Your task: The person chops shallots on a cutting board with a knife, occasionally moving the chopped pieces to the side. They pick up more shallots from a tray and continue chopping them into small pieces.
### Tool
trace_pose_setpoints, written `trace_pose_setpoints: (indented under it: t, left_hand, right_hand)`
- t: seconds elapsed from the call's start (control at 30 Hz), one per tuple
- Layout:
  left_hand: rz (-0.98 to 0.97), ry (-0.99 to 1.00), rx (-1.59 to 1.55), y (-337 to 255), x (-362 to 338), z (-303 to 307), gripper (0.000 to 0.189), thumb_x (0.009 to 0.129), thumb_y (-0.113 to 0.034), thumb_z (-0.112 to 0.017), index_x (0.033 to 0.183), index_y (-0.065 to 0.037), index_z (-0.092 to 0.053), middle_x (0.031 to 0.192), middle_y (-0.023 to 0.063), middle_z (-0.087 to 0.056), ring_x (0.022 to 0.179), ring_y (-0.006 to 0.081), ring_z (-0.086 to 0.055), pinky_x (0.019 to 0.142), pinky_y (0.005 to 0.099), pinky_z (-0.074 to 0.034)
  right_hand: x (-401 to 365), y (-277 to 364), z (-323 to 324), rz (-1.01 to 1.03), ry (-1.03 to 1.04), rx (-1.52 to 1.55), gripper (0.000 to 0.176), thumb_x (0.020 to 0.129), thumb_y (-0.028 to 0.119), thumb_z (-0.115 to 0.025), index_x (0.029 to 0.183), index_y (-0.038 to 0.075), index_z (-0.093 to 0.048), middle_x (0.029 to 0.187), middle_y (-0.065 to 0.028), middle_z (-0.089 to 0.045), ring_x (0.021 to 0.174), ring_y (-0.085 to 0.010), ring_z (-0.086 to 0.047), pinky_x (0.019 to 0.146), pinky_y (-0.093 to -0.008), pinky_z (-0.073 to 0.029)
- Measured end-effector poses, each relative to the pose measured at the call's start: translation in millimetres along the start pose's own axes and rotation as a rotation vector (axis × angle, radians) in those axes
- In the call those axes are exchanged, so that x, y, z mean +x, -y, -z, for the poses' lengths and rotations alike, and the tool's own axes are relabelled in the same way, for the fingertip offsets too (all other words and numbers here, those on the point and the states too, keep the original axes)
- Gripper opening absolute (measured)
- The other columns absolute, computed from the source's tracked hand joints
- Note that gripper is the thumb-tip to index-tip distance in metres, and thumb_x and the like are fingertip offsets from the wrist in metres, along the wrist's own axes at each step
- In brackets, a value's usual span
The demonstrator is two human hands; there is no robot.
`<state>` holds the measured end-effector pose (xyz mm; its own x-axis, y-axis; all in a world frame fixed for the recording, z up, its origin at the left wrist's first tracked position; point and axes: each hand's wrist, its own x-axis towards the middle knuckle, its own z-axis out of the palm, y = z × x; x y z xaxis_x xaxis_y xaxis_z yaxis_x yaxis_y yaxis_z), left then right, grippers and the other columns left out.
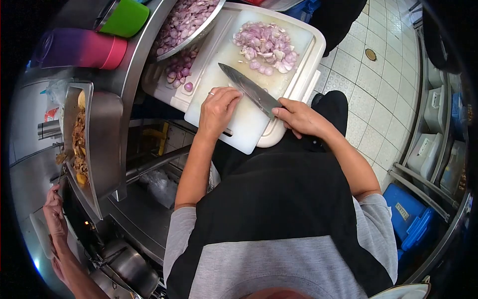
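Observation:
My right hand is wrapped round the handle of a kitchen knife, whose broad blade slants up and left over the white cutting board. Close to the blade, my left hand presses its bent fingertips down on the board; a small pale piece seems to lie under them, mostly hidden. Beyond the knife sits a heap of sliced shallots. To the left, whole peeled shallots lie on the white lid beneath a metal bowl full of more shallots.
At left, another person's hand is beside a steel container of cooked food. A green cup and a purple-pink cup stand on a steel counter. A blue box and shelving are at right, over a tiled floor.

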<state>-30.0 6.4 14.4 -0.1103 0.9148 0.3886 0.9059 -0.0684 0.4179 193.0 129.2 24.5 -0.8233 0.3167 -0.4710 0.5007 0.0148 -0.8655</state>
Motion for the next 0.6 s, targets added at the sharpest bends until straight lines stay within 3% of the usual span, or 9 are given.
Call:
trace_pose_setpoints:
  t: [0.03, 0.13, 0.6]
  left_hand:
    - [0.004, -0.028, 0.008, -0.3, -1.0, -2.2, 0.016, 0.074, 0.000, -0.075, 0.089, -0.003, -0.071, 0.094, 0.0085, -0.070, 0.091, 0.0273, -0.066, 0.079, 0.0365, -0.054]
    - [0.007, -0.079, 0.016, -2.6, -3.1, -7.3, 0.016, 0.074, 0.000, -0.076, 0.089, -0.004, -0.071, 0.093, 0.0081, -0.070, 0.089, 0.0265, -0.066, 0.077, 0.0358, -0.054]
    - [-0.018, -0.069, 0.046, -1.5, -8.1, -8.8, 0.024, 0.073, 0.005, -0.073, 0.095, -0.006, -0.072, 0.093, 0.0075, -0.069, 0.089, 0.0263, -0.064, 0.076, 0.0355, -0.053]
  right_hand:
    - [0.5, -0.9, 1.0, -0.011, 0.017, 0.064, 0.035, 0.103, 0.034, -0.048, 0.096, 0.000, -0.050, 0.067, -0.0047, -0.049, 0.042, -0.0132, -0.048, 0.041, -0.0296, -0.041]
    - [3.2, -7.7, 1.1, -0.015, 0.036, 0.134, 0.036, 0.103, 0.035, -0.048, 0.096, 0.001, -0.050, 0.066, -0.0027, -0.047, 0.042, -0.0113, -0.045, 0.039, -0.0278, -0.039]
    - [5.1, -1.3, -1.9, -0.033, 0.056, 0.089, 0.037, 0.104, 0.037, -0.045, 0.094, 0.001, -0.048, 0.066, -0.0035, -0.047, 0.040, -0.0116, -0.045, 0.037, -0.0273, -0.038]
